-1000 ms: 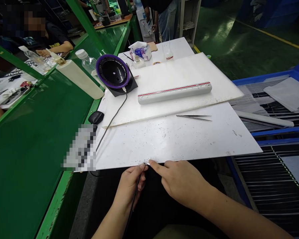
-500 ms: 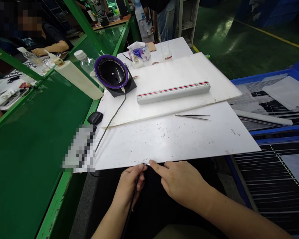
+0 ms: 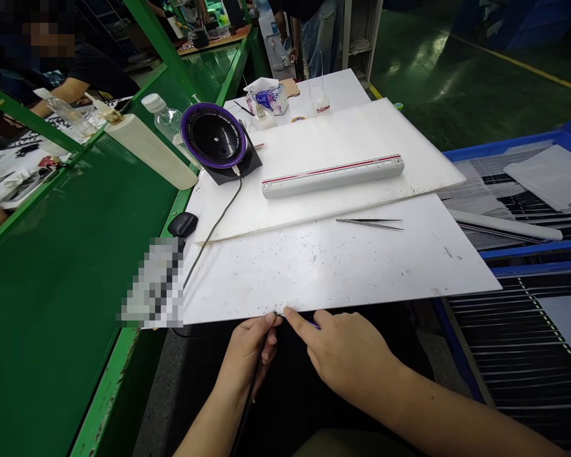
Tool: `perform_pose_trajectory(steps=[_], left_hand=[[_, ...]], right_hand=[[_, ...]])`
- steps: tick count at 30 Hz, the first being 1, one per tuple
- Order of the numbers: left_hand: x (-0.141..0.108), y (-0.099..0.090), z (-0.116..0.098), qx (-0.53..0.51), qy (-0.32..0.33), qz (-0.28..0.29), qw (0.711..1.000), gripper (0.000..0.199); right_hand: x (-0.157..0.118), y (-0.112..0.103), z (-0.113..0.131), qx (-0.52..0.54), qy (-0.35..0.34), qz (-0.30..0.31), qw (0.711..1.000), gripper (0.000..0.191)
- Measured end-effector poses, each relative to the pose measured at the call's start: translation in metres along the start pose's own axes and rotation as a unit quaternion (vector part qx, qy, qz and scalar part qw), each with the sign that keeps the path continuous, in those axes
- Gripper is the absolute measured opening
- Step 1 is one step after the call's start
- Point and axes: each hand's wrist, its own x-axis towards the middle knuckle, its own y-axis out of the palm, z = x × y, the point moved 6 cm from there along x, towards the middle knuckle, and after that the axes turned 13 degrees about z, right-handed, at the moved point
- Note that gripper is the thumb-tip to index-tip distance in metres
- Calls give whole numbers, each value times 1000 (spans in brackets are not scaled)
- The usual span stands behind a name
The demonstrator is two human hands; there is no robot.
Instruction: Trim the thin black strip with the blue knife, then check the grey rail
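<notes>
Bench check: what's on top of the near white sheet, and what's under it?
Slim metal tweezers lie on the near white sheet, and another white sheet seems to overlap its far edge. Anything beneath it is covered from view.

A green desk [image 3: 76,285] carries a nearer white board [image 3: 333,266], with tweezers [image 3: 368,223] on it, overlapping a farther white board [image 3: 342,139], which bears a long white bar [image 3: 333,176].

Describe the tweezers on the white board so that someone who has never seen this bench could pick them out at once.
A large white board lies nearest the viewer, a second white board overlapping its far edge. On it, right of centre, lie slim metal tweezers, the only thin tool there, below the long red-striped white bar.
</notes>
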Motion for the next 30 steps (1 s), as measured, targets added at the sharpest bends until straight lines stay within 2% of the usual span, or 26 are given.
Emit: perform_pose_trajectory(steps=[3,6,8,10,13,14,16,19,22,24,25,27,30], left_hand=[[-3,1,0,-27,-12,17,999,34],[-13,4,-2,-72,-39,34,996,32],[-21,11,-9,-90,-40,62,993,31],[-29,21,-20,-68,-11,98,993,33],[-39,32,-43,81,63,104,989,31],[-42,34,-50,151,92,90,980,29],[-49,38,-66,290,156,55,943,24],[-60,44,-85,448,257,10,856,17],[-73,47,-99,537,367,-53,758,9],[-80,49,-105,559,414,-84,713,8],[-82,50,-107,565,422,-93,703,8],[-85,52,-110,565,420,-106,702,8],[-88,55,-113,544,406,-112,726,11]], right_hand=[[-2,4,-4,52,9,3,999,59],[-6,2,-12,204,-1,-20,979,57],[-10,-6,-17,320,-4,-54,946,51],[-13,-15,-18,419,-3,-72,905,44],[-11,-30,-6,524,-41,-49,849,38],[-10,-35,0,543,-60,-39,837,37],[-9,-44,9,557,-90,-25,825,38],[-8,-46,15,557,-103,-8,824,42],[-9,-38,10,585,-87,-8,806,39],[-11,-31,2,613,-54,-25,788,38],[-11,-28,-1,624,-40,-33,780,38],[-9,-25,-2,638,-34,-40,768,37],[-6,-29,3,633,-62,-50,770,36]])
